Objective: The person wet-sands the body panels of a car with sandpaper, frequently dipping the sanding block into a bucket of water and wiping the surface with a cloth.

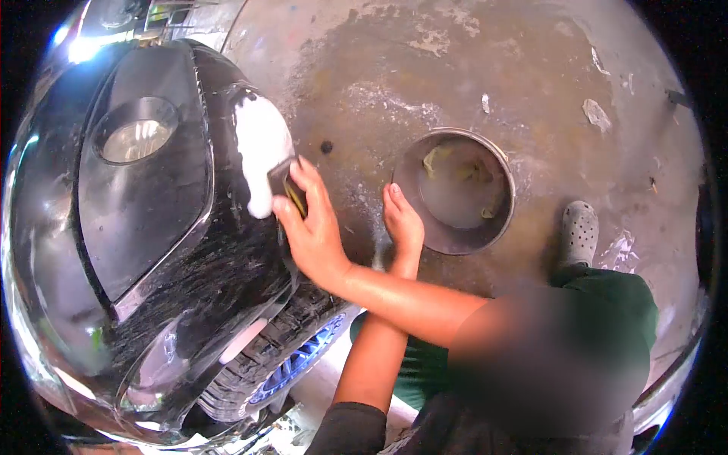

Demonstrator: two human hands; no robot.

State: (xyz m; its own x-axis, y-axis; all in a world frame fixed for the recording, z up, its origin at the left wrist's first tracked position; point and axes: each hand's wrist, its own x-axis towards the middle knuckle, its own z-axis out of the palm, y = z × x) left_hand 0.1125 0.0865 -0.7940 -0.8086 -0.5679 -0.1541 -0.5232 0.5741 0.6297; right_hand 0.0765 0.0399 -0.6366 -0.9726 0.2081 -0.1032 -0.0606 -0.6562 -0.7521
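My right hand (315,239) reaches across my left arm and grips a dark sanding block (282,180) with a yellow layer at its side. The block touches the lower right edge of a white patch (262,148) on the black car bumper (243,250). My left hand (403,220) is at the left rim of a round metal basin (509,178), fingers stretched upward and nothing seen in them. Whether it touches the rim I cannot tell. Cloudy water and a yellowish cloth-like piece (447,163) are in the basin.
Below the bumper is a tire (243,379) with a blue-spoked wheel (299,360). A round lamp (140,140) sits in the car's front. My grey clog (580,231) rests on the stained concrete floor (356,53), where paper scraps (596,114) lie.
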